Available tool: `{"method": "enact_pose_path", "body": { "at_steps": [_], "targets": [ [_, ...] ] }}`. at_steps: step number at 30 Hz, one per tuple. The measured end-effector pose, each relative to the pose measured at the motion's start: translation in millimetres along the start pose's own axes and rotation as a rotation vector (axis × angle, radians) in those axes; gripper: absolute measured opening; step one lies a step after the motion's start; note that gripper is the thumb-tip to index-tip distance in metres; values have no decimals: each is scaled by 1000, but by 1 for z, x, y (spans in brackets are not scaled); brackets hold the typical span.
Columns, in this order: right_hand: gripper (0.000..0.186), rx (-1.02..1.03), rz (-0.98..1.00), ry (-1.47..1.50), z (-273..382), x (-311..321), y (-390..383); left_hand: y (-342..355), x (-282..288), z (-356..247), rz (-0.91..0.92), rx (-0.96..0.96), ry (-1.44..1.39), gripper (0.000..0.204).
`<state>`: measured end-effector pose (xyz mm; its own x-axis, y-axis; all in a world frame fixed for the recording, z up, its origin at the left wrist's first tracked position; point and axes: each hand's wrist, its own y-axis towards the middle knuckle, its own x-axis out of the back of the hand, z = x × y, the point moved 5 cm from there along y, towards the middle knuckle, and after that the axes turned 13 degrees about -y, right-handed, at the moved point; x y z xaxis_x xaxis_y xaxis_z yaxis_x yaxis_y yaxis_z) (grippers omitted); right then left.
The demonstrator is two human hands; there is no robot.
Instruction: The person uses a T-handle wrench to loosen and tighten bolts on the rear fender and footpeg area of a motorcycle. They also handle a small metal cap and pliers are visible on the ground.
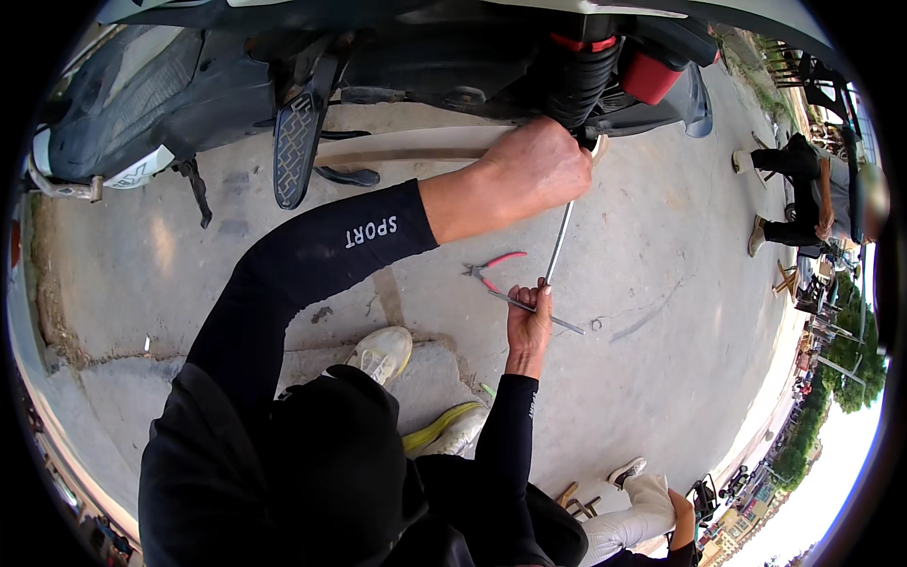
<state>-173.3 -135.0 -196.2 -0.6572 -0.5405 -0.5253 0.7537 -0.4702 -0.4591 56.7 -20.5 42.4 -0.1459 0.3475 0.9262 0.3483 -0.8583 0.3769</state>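
Observation:
In the head view, my right hand [529, 323] is wrapped round the crossbar of a T-handle wrench [560, 244], whose long metal shaft slants up toward the vehicle. My left hand [540, 168] is closed at the shaft's upper end, just below a black coil-spring shock absorber [574, 90]. Its back faces up and hides the fingers and the wrench tip. A motor scooter [406, 80] with dark bodywork lies across the top, its ridged footrest [300, 142] to the left. Pliers with red handles [490, 270] rest on the ground left of the wrench shaft.
A red part [650, 77] sits beside the shock absorber. Concrete ground [661, 236] has cracks and a small ring-shaped thing [596, 324]. One person [822, 189] sits at the far right; another in light trousers [633, 520] is close on my right. My shoes [383, 354] stand below.

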Motion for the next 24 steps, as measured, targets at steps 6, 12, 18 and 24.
{"method": "enact_pose_path", "body": {
  "at_steps": [6, 12, 18, 24],
  "targets": [
    [26, 69, -63, -219, 7, -8, -4, -4, 4, 15, 6, 100, -88, 21],
    [29, 316, -330, -672, 29, -1, -16, 3, 1, 12, 32, 139, -115, 15],
    [32, 487, -386, -1093, 60, -20, -37, -5, 1, 9, -246, 164, 78, 16],
    [30, 443, -343, -1094, 64, -26, -37, -27, -12, 1, -371, -6, 234, 37]
  ]
}}
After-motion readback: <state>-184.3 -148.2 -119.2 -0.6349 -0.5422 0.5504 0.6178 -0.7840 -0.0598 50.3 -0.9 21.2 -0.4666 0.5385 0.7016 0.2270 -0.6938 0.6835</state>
